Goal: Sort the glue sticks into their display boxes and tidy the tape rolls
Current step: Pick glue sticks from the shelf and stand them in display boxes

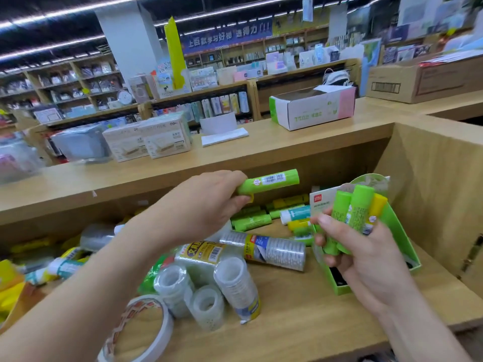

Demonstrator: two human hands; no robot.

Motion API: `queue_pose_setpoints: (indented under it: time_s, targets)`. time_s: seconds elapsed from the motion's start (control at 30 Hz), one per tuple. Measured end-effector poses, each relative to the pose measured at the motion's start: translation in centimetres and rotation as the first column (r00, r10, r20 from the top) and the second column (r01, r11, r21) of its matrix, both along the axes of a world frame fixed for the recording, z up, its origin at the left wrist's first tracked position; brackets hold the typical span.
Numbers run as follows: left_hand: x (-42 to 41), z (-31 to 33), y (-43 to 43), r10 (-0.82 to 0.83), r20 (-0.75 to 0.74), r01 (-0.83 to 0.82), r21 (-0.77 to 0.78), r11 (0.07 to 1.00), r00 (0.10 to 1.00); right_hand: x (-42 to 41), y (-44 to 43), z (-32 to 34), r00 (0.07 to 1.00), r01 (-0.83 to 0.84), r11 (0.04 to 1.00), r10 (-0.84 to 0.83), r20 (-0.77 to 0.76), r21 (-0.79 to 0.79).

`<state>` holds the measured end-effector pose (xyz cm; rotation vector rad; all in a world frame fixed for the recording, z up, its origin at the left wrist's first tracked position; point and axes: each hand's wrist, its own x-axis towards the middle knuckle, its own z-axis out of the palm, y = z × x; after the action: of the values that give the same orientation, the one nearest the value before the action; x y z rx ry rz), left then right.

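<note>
My left hand [206,205] grips a large green glue stick [271,181], held level above the shelf. My right hand [360,254] clutches three smaller glue sticks [358,212], two green and one yellow, upright over a green display box [392,220] at the shelf's right end. More loose glue sticks [251,220] lie at the back of the shelf. Clear tape rolls [209,280] in shrink-wrapped stacks lie scattered in the middle, and a wrapped tube of tape [274,250] lies on its side. A white double-sided tape roll [138,333] sits at the front left.
The shelf [300,317] is a wooden bay with a side wall on the right. On the ledge above stand a white and green carton [311,108], boxed goods [149,141] and folded paper [224,135]. Yellow and white items [39,267] crowd the left.
</note>
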<state>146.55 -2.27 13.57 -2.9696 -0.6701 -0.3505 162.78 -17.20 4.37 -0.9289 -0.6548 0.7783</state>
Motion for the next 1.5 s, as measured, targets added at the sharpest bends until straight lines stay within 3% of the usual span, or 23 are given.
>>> queue_pose_setpoints:
  time_s: [0.1,0.27,0.43,0.53,0.57,0.63,0.73,0.83,0.97,1.2,1.33,1.5]
  targets:
    - [-1.4,0.9,-3.6,0.01,0.093,-0.016,0.066,0.998,0.996,-1.1,0.3,1.6,0.996,-0.058,0.993,0.065,-0.062,0.102]
    - [-1.8,-0.5,-8.3,0.092,0.112,-0.118,0.246,0.962,0.989,-2.4,-0.2,3.7,0.972,-0.151,0.953,0.193,-0.138,0.263]
    - [-1.3,-4.1,-11.3,0.031,0.113,-0.051,0.181,0.982,0.993,-2.5,-1.7,2.9,0.986,-0.134,0.975,0.149,-0.07,0.178]
    - [-1.3,-4.9,-12.7,0.119,0.086,-0.131,0.15,0.98,0.989,-2.1,-2.9,2.3,0.993,-0.092,0.991,0.098,-0.064,0.093]
    - [-1.8,-5.2,-13.0,0.122,0.149,-0.137,0.098,0.986,0.981,-2.1,-3.3,2.1,0.995,-0.082,0.994,0.086,-0.051,0.076]
    - [-2.1,-5.7,-13.1,0.068,0.315,0.007,-0.23,0.973,0.947,-2.1,-4.0,1.5,0.998,-0.05,0.997,0.051,-0.021,0.054]
    - [-2.3,-7.7,-13.6,0.15,0.558,0.287,-0.617,0.733,0.816,-2.9,-5.1,0.6,0.999,0.029,0.999,-0.028,-0.014,0.033]
    - [-1.8,-8.8,-15.2,0.231,0.634,0.424,-0.702,0.572,0.738,-4.3,-6.2,0.2,0.997,0.053,0.998,-0.051,-0.062,0.023]
    - [-1.9,-10.2,-16.8,0.294,0.667,0.479,-0.716,0.508,0.684,-5.6,-7.8,-0.5,0.99,0.117,0.993,-0.119,-0.078,-0.029]
    - [-1.3,-10.6,-18.1,0.422,0.747,0.415,-0.647,0.64,0.513,-4.5,-9.9,-2.3,0.99,0.024,0.992,-0.041,-0.133,-0.125]
    - [1.2,-10.9,-16.7,0.339,0.772,0.233,-0.523,0.82,0.537,-2.2,-10.4,-3.7,0.993,-0.105,0.973,0.092,-0.071,-0.206]
    - [6.0,-9.5,-15.3,0.383,0.805,0.173,-0.501,0.848,0.454,3.0,-10.3,-4.5,0.984,-0.146,0.958,0.166,0.061,-0.246]
